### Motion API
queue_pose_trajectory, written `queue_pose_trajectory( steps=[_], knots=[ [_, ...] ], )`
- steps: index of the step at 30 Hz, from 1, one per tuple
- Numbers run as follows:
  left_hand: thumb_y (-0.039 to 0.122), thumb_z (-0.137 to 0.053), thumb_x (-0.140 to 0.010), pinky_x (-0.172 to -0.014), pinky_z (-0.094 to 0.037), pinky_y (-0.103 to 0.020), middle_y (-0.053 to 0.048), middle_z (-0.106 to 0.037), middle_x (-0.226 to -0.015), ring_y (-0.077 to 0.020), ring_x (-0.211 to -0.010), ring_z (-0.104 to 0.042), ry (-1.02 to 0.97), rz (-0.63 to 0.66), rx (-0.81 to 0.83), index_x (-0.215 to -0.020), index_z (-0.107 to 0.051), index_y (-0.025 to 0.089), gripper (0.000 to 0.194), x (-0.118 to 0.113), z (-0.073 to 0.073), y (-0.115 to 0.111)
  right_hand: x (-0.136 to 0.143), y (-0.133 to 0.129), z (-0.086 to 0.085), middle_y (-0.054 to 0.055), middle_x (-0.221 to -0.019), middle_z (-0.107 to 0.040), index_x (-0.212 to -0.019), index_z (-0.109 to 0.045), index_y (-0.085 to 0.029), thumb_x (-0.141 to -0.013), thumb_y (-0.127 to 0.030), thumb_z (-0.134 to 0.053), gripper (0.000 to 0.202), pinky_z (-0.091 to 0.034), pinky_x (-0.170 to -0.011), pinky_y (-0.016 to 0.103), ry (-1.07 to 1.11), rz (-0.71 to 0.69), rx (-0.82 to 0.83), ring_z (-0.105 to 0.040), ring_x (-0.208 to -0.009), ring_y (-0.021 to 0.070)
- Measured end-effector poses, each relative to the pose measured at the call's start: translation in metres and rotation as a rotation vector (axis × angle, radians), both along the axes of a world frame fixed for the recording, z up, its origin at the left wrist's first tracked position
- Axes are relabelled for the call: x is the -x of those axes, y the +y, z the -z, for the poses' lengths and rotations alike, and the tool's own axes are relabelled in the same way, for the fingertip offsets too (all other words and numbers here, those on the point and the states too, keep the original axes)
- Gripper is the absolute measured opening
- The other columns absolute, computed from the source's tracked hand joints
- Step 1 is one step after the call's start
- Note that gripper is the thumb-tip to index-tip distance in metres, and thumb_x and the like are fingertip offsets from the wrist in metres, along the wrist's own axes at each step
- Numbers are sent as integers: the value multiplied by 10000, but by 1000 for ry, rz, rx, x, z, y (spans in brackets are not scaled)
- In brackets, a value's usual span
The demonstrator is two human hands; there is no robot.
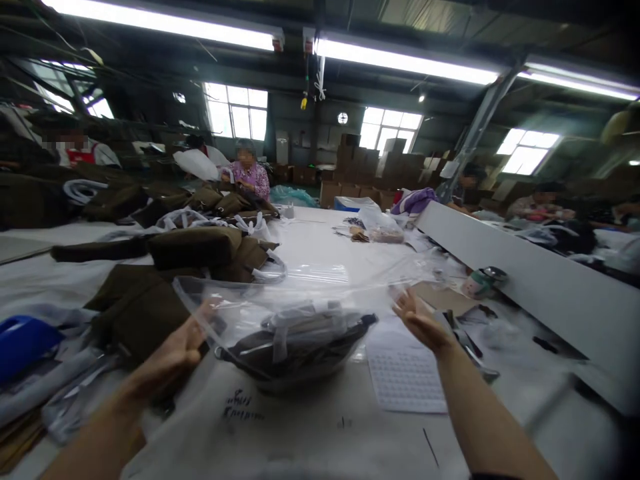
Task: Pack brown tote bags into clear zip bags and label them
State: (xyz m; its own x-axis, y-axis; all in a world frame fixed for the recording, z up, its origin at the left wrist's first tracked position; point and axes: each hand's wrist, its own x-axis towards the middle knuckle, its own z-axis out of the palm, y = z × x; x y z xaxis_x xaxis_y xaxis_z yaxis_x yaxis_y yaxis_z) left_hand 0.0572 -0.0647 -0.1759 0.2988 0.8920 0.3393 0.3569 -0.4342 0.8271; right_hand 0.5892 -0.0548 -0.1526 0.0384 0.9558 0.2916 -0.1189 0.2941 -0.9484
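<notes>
A clear plastic bag [310,293] spreads between my hands over the white table, its film partly blurred. Inside it lies a dark bag [300,350] with pale wrapping around its handles. At the left edge of the film, my left hand [187,340] is closed on the plastic, its fingertips blurred behind it. My right hand [420,320] is raised at the other side, palm turned inward and fingers stretched out, touching or very near the film. Beneath my right wrist is a printed sheet [407,373].
Olive-brown bags [195,250] are heaped along the left, near a blue plastic object [27,343]. A low white partition [525,287] borders the right side, with a green-and-white container [483,283] beside it. A person in a patterned top [253,177] works across the table [310,233].
</notes>
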Motion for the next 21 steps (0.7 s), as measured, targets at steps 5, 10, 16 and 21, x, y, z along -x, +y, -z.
queue_pose_trajectory(
  steps=[5, 10, 16, 21],
  knots=[
    [575, -537, -738, -992, -385, -465, -114, -594, -1204, -320, -1191, -471, -325, -220, 202, -969, -626, 241, 416, -48, 27, 6, 49, 23, 36, 93, -1102, -632, -835, -566, -209, -608, -505, -744, 414, -357, -998, 418, 21, 15, 60, -535, -1111, 224],
    [490, -469, -779, -764, -523, -369, -55, -695, -800, -232, -774, -653, -301, -372, 206, -694, -572, 190, 327, -69, 4, 33, 79, 46, 16, -40, -798, -668, -728, -409, -245, -661, -486, -708, 390, -483, -880, 412, 226, 206, -41, -654, -838, 170],
    [301, -572, -672, -441, -428, -241, 25, -495, -379, -129, -357, -475, -96, -432, 315, -535, -522, 174, 194, -78, 13, 87, 108, 74, -3, -63, -732, -658, -870, -437, -255, -646, -332, -751, 393, -544, -764, 317, 390, 167, 40, -652, -666, 115],
    [284, -396, -828, -620, -499, -265, -22, -626, -596, -132, -571, -597, -305, -452, 195, -713, -510, 156, 207, -78, -27, 138, 98, 121, -38, -36, -649, -636, -804, -535, -201, -760, -227, -640, 116, -550, -720, 274, 436, 183, 225, -635, -602, 103]
  ],
)
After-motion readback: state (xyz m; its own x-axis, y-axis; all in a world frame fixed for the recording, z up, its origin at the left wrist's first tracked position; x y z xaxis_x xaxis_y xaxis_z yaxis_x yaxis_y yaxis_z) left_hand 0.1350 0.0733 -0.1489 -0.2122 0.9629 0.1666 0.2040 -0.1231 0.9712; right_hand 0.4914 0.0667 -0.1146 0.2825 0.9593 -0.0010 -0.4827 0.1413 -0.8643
